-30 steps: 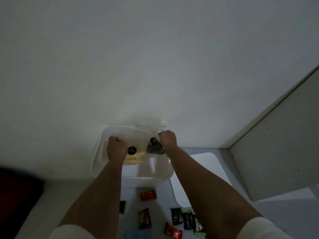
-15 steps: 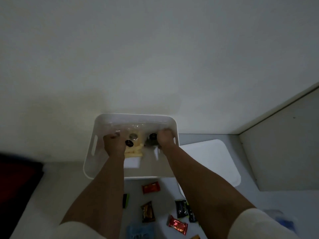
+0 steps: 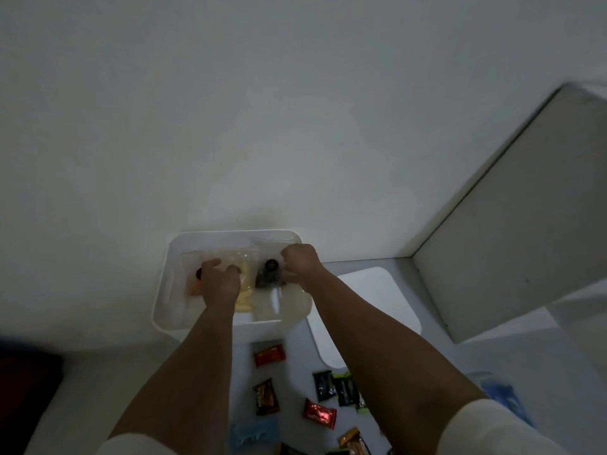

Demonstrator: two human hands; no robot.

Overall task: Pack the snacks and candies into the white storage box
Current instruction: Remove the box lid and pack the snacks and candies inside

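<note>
Both hands are reaching into the box (image 3: 170, 284), which sits against the wall (image 3: 295, 110). The left hand (image 3: 220, 284) is curling its fingers over clear bags, a yellow snack bag (image 3: 244, 290) just beside it. The right hand (image 3: 300, 262) is curling its fingers, seemingly pinching a dark bag (image 3: 268, 275) whose long axis is running toward the wall. Candies (image 3: 269, 354) are lying on the table (image 3: 295, 349) beside the lid (image 3: 371, 307).

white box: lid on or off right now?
Off. The white storage box is open-topped, both hands reaching inside among clear snack bags; the flat white lid lies on the surface to its right.
</note>
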